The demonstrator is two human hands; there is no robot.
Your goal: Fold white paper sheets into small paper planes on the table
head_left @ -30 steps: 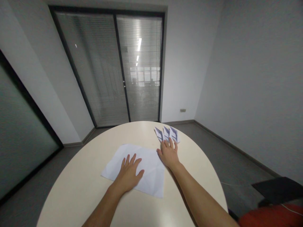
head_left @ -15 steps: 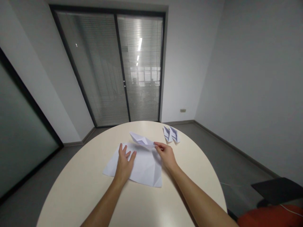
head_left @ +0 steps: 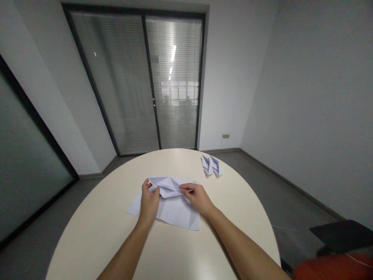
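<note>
A folded white paper boat is held between my two hands, just above a sheet of paper. At its left end, my left hand grips it with the thumb in front and the fingers behind. My right hand pinches the right end between thumb and fingertips. Beneath lies the creased white sheet of paper, partly covered by the boat and both hands.
Two folded paper boats lie side by side near the far right edge of the round cream table. A black and red chair stands at the lower right. Beyond the table is a glazed door with blinds.
The paper boat has come left and nearer to me, held by my right hand throughout. My left hand, spread before, has closed on its left end.
</note>
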